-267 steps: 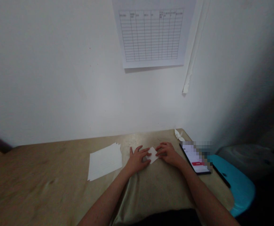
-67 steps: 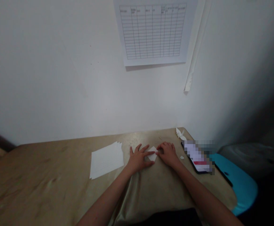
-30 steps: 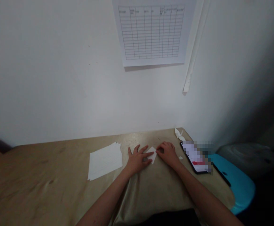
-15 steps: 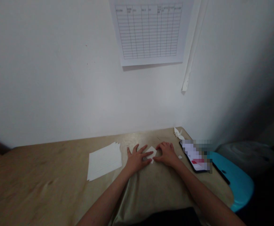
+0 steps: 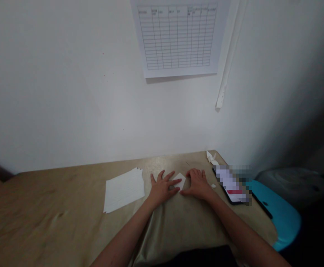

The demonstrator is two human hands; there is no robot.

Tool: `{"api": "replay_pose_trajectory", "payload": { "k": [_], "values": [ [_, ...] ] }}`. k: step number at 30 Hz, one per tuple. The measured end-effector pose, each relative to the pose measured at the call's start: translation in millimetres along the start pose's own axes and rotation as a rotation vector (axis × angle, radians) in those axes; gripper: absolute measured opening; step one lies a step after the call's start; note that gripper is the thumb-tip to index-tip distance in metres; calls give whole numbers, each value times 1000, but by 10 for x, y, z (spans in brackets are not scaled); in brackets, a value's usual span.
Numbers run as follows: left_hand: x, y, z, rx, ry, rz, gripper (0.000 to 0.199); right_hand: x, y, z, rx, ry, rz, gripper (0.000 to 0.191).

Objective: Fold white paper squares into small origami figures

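Note:
A small folded piece of white paper [image 5: 182,178] lies on the table between my two hands. My left hand [image 5: 160,188] rests flat on its left side, fingers spread, with the index finger and thumb on the paper. From the right, my right hand [image 5: 199,184] curls at the paper's edge, its thumb on the lower corner and its bent fingers near the right corner. Part of the paper is covered by my fingers. To the left lies a stack of white paper sheets [image 5: 124,191], apart from my left hand.
A phone [image 5: 232,191], partly blurred out, lies on the tabletop [image 5: 75,207] at the right. Near the far corner sits a folded white paper shape [image 5: 212,158], with a small white scrap [image 5: 213,185] below it. A turquoise stool [image 5: 287,215] stands beyond the right edge. Behind is a wall with a printed table sheet [image 5: 178,44].
My right thumb has shifted slightly left along the paper's lower corner. My left hand stays in place. The view has moved very slightly.

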State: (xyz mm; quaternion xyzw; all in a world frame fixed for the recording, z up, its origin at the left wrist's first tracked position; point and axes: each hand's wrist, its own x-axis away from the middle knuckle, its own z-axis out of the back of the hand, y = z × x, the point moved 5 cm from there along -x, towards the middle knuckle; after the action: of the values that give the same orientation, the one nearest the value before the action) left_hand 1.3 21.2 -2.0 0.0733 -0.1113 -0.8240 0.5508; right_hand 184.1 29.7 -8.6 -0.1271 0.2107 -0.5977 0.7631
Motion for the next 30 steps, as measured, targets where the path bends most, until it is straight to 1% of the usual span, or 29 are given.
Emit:
{"api": "replay_pose_trajectory", "payload": {
  "k": [3,6,8,11,12,14,18,21,30],
  "values": [
    [-5,4,-4,-7,-7,3,43,12,0,-3,-13,-4,5,72],
    [-10,1,-10,-11,-8,3,44,4,19,3,-30,-18,16,71],
    [-10,-2,-9,-7,0,-7,44,-6,33,13,-42,-38,31,63],
    [-5,-7,-6,-2,8,-14,43,-18,46,39,-47,-55,42,46],
    [-3,-8,-4,-2,8,-12,42,-20,47,47,-44,-53,41,42],
    [0,-6,-2,0,5,-11,42,-19,38,60,-34,-43,41,43],
    [-3,5,1,-1,5,-8,42,-6,-5,61,-9,-23,64,56],
    [-7,9,0,-5,-8,4,43,7,-26,66,15,-9,72,54],
    [2,14,12,4,-8,-9,44,-41,-45,102,47,39,102,24]
  ]
}}
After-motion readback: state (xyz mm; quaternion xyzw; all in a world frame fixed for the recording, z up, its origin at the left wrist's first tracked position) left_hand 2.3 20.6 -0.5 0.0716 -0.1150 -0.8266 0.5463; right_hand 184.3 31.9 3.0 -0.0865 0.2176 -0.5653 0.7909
